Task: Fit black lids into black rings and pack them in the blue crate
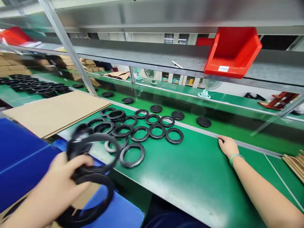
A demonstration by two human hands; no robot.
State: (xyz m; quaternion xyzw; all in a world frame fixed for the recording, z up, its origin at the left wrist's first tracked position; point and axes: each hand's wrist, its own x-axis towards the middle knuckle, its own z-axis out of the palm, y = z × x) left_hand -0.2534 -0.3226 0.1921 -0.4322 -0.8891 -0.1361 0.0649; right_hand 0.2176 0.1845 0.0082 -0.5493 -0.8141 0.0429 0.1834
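Observation:
My left hand [64,177] is closed around several black rings [104,202], lifted above the near left edge of the table and smeared by motion. On the green tabletop [180,177], more black rings [132,155] lie in a loose group, some stacked or overlapping at the left. At the far side of the table, my right hand [228,146] rests by the metal strip [201,129], its fingers curled together. A dark spot shows between those fingers, too small to name. Black discs [203,122] lie in a spaced row just beyond the strip.
A blue box [21,158] with cardboard inside stands at the lower left, beside flat cardboard sheets [59,109]. Further left lie many black rings [35,85]. A red bin [234,53] hangs from the overhead shelf. Cardboard pieces [295,164] are stacked at the right edge.

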